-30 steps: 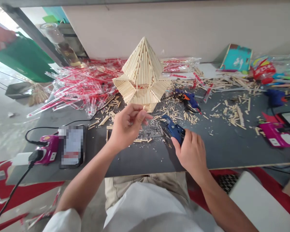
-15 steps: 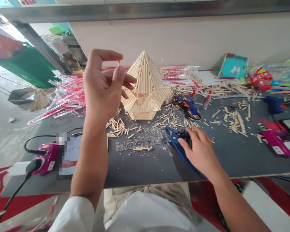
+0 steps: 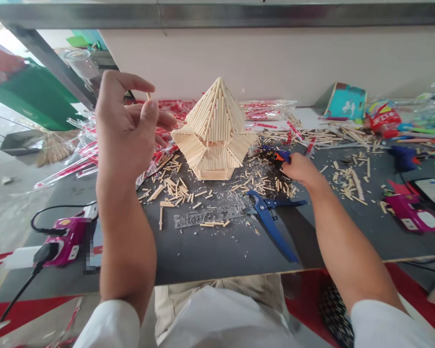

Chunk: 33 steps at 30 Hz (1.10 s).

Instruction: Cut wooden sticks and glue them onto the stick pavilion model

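Raised to the left of the stick model, my left hand [image 3: 126,125] pinches a short wooden stick [image 3: 148,96] between thumb and forefinger. The model [image 3: 217,125], a small tower with a pointed roof and flared eaves of pale sticks, stands upright on the table. My right hand [image 3: 300,168] is closed around the handle of a blue glue gun [image 3: 283,155], right of the model; its fingers are partly hidden. Nearer me lie blue cutting pliers [image 3: 271,222], apart from both hands, beside a clear plastic ruler [image 3: 210,215].
Cut stick pieces [image 3: 174,188] litter the dark table [image 3: 217,261]. Red and clear plastic wrappers [image 3: 83,150] heap at the left and back. Purple power strips [image 3: 67,237] with cords sit at both sides. A second blue glue gun [image 3: 402,158] lies far right.
My right hand has left the blue pliers, moved forward and taken hold of the glue gun. My left hand, still pinching the stick, has shifted left, away from the model.
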### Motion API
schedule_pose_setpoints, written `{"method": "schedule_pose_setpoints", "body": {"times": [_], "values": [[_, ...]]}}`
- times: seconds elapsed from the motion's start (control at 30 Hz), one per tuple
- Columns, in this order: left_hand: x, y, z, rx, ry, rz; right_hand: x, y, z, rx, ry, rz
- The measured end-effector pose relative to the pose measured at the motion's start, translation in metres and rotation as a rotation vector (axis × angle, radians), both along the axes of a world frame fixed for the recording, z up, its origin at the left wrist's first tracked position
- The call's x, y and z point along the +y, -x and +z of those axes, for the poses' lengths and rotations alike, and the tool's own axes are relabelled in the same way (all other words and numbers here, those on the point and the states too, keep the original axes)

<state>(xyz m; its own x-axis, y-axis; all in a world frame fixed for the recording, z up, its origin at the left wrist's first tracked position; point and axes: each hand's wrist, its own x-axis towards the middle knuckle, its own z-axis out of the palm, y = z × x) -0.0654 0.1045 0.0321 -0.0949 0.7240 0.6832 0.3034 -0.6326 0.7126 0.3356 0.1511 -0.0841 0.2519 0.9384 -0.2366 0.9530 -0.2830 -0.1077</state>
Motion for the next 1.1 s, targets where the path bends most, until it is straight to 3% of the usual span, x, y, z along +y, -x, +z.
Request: {"method": "schedule_pose_setpoints", "body": {"times": [0.07, 0.17, 0.3, 0.47, 0.63, 0.73, 0.93, 1.1], "values": [[0.001, 0.003, -0.001, 0.019, 0.013, 0.003, -0.005, -0.003, 0.013, 0.031, -0.092, -0.036], [0.003, 0.004, -0.001, -0.006, 0.067, 0.002, -0.018, -0.003, 0.039, 0.177, -0.400, -0.091], [0.004, 0.001, 0.002, -0.072, 0.166, -0.032, -0.033, 0.016, 0.083, 0.329, -0.754, -0.005], [-0.002, -0.001, 0.005, -0.044, 0.178, -0.012, -0.046, 0.047, 0.125, 0.350, -0.857, 0.146], [-0.005, 0.004, 0.006, 0.078, 0.186, 0.049, -0.052, 0.066, 0.130, 0.190, -1.032, 0.212], [-0.006, 0.006, 0.008, 0.125, 0.164, 0.072, -0.052, 0.069, 0.126, 0.030, -1.024, 0.258], [-0.008, 0.007, 0.006, 0.165, 0.118, 0.131, -0.050, 0.074, 0.121, -0.036, -0.971, 0.320], [-0.010, 0.004, 0.006, 0.241, 0.185, 0.119, -0.047, 0.079, 0.121, -0.151, -0.937, 0.328]]}}
